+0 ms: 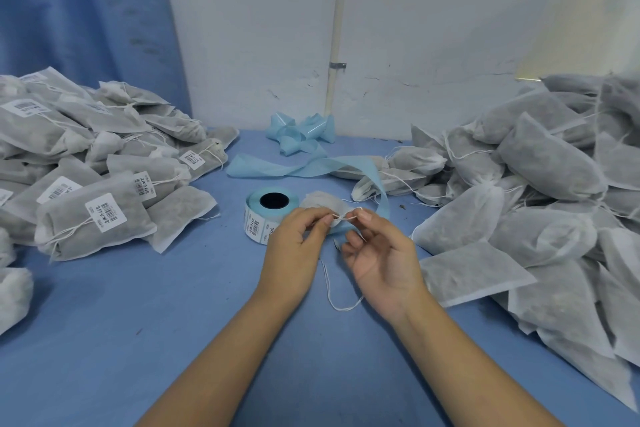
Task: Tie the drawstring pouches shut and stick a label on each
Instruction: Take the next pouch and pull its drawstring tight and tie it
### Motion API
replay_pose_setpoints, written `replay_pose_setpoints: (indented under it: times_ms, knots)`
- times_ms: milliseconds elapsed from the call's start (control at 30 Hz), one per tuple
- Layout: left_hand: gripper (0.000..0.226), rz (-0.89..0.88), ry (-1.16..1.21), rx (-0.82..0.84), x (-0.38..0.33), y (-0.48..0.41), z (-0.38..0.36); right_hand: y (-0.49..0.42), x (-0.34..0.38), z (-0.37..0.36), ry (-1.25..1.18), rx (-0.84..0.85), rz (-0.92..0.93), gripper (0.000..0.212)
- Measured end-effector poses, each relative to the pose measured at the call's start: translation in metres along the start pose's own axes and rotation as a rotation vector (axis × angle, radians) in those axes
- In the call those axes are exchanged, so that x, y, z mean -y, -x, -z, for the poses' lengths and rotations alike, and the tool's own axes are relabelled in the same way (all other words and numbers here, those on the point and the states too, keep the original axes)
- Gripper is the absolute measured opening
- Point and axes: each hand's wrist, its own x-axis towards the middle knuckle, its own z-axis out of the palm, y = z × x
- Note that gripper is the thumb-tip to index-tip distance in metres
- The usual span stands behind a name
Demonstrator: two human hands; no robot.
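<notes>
Nearest, bare blue table (138, 340), with a loose tail of string (327, 288) trailing under the right wrist, easy to snag on a forearm and so jerk the knot askew. Just beyond, left hand (294, 239) pinching the string between thumb and forefinger, other fingers curled in. Right hand (381, 260) pinching it the same way, palm up, remaining fingers loosely spread. Short taut stretch between the two pinches, apparently mid-knot. Thin cord, so liable to slip from either pinch under a hard pull, or to tear the gathered neck under a harder one. Right behind the fingertips, pouch (320, 203) lying on the table, mostly hidden, neck toward the hands. Pinned down by nothing visible, so apt to drag forward, or to leak if the neck is not fully drawn. Just beside it on the left, roll (254, 222) of labels, close enough to be knocked aside. Curling round the pouch's right, blue liner (382, 199), near enough to get caught in the knot. Farther out, labelled left pile (86, 191) and unlabelled right pile (536, 201). Real chance of dropping this pouch on the left pile without a label, or of the right pile slumping into the work space.
</notes>
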Motion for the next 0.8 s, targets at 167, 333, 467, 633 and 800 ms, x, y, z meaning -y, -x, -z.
replay_pose_setpoints:
  times_ms: [167, 333, 467, 633, 800]
  knots:
    - [0.014, 0.026, -0.007, -0.006, -0.001, -0.001, 0.001, -0.001, 0.0, 0.001, -0.026, 0.013, -0.004, 0.007]
    - [0.013, -0.004, -0.098, -0.008, -0.004, -0.002, 0.001, 0.0, 0.002, 0.0, -0.013, 0.029, -0.001, 0.014]
    - [0.035, -0.112, -0.25, 0.001, -0.002, -0.002, 0.002, 0.0, 0.003, -0.002, -0.057, 0.074, -0.044, 0.005]
    - [0.028, -0.365, -0.682, -0.136, 0.003, -0.002, 0.007, 0.002, -0.001, -0.004, -0.084, 0.201, -0.099, 0.02]
    - [0.044, -0.305, -0.617, -0.139, 0.004, -0.005, 0.013, 0.001, -0.001, -0.003, -0.072, 0.214, -0.099, 0.025]
